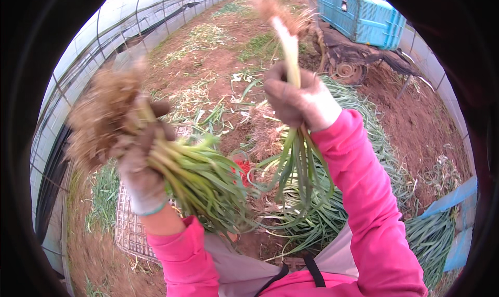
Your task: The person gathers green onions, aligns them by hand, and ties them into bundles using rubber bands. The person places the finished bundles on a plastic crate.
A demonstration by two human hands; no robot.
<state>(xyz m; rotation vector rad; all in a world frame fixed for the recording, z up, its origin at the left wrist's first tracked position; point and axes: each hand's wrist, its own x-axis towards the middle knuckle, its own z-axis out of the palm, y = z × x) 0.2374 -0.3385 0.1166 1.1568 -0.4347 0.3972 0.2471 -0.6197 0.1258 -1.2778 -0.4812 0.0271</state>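
Note:
My gloved left hand (144,149) grips a thick bunch of green onions (195,172), with the brown roots toward the upper left and the leaves hanging to the right. In my gloved right hand (296,96) is a green onion (290,51), its white stalk and roots pointing up and its leaves drooping below; whether more than one stalk is held I cannot tell. The roots of both are blurred. Below my right hand, a heap of green onions (312,215) lies on the soil. A red object (243,171) shows partly behind the left bunch.
A plastic lattice crate (132,230) stands at the left, partly behind my left arm. Blue crates (362,18) rest on a wheeled cart (347,69) at the upper right. More green onions (430,242) lie beside a blue container (462,227) at lower right. Greenhouse walls (89,55) line the sides.

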